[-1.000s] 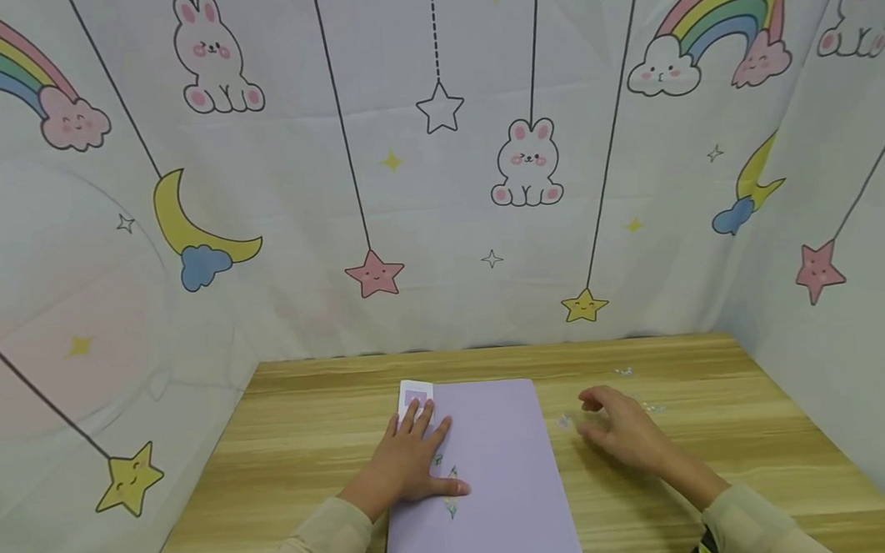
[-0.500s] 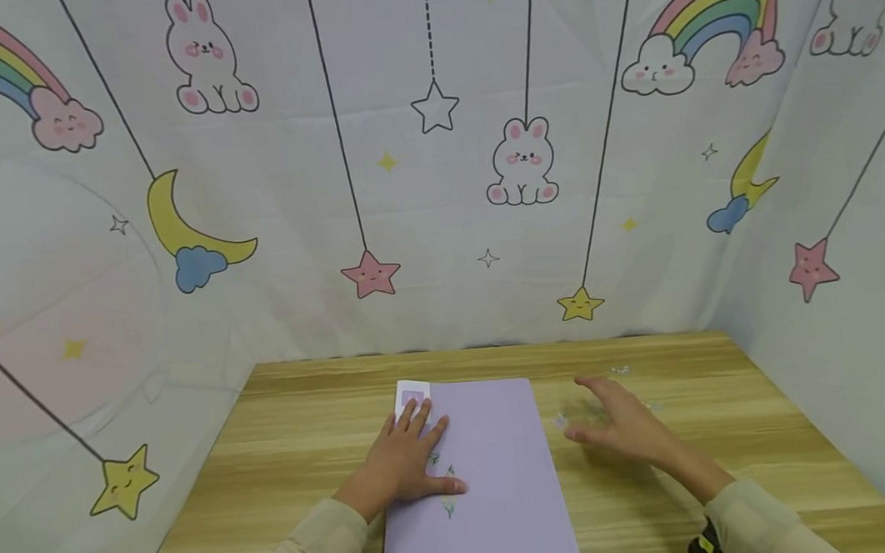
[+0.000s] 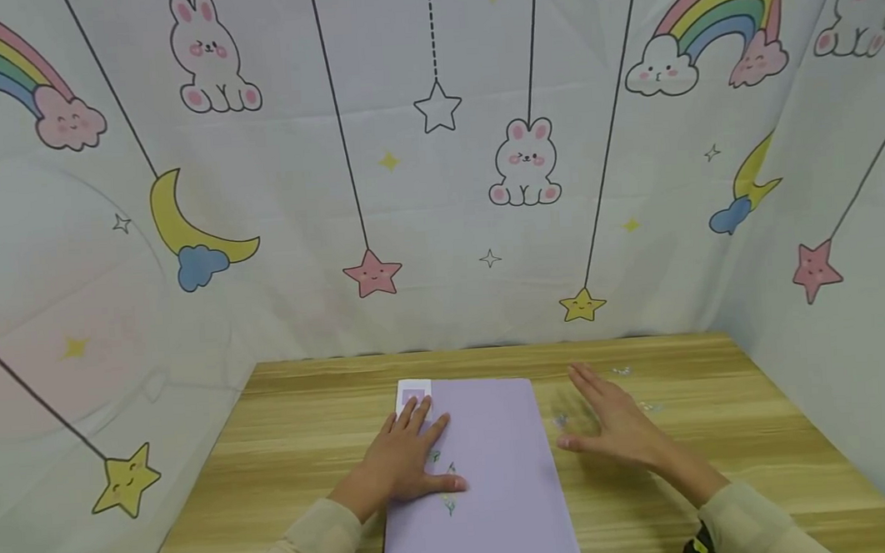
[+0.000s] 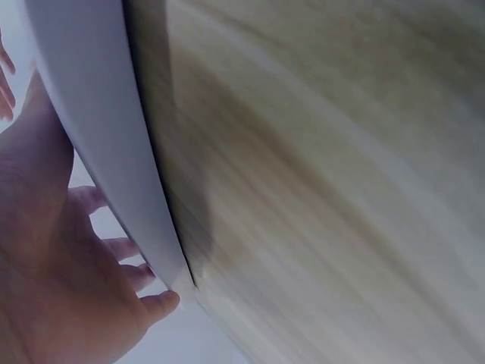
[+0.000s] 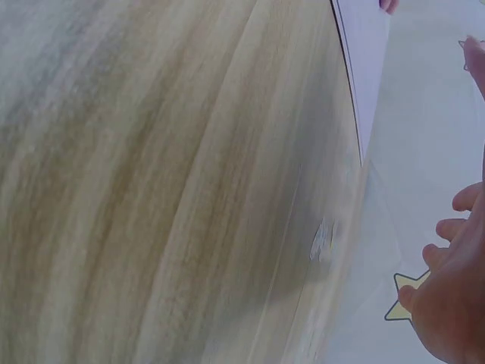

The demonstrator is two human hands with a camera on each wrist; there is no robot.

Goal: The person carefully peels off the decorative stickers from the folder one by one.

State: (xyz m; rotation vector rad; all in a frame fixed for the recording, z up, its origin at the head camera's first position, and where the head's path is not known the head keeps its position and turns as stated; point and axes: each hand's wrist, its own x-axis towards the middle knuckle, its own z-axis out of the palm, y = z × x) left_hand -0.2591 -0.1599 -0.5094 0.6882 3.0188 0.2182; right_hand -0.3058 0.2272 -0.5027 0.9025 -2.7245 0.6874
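Observation:
A lavender book-like pad [image 3: 505, 474] lies flat on the table, its side edge showing thickness in the left wrist view. My left hand [image 3: 403, 462] rests on its left part with fingers spread. Under those fingertips is a white card [image 3: 414, 385] with a purple square, at the top left corner. Small green leafy flower stickers [image 3: 450, 505] show beside the thumb. To the right of the pad, my right hand [image 3: 619, 426] hovers above the table, fingers straight and thumb apart, holding nothing. A small clear flower-like piece [image 3: 561, 420] lies near its thumb.
More small clear pieces lie on the wood-grain table [image 3: 286, 452] beyond the right hand, one piece [image 3: 622, 371] toward the back and another piece [image 3: 652, 406] to the right. A white curtain [image 3: 444, 310] printed with rabbits and stars encloses the back and sides.
My right hand has opened from loosely curled fingers to straight ones, its thumb moving slightly left toward the pad. The left hand stays in place on the pad.

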